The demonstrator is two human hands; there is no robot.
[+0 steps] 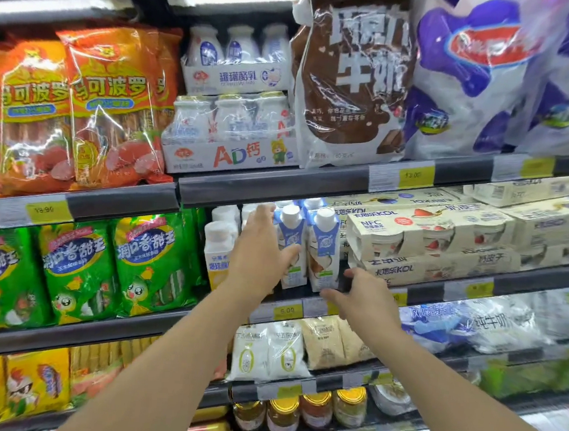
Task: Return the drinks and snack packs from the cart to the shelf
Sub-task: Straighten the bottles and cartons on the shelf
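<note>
Two blue-and-white drink cartons with white caps stand side by side on the middle shelf [313, 180]. My left hand [259, 251] wraps the left carton [290, 228], with the thumb across its front. My right hand [363, 299] is lower and to the right, fingers spread. Its fingertips are at the bottom right corner of the right carton [323, 249] and do not close around it. The cart is out of view.
A white-and-yellow bottle [216, 250] stands just left of the cartons, and stacked cream yoghurt packs [428, 241] sit close on the right. Green snack bags [78, 273] fill the left bay. Pouches [267, 351] and jars [316, 409] occupy the lower shelves.
</note>
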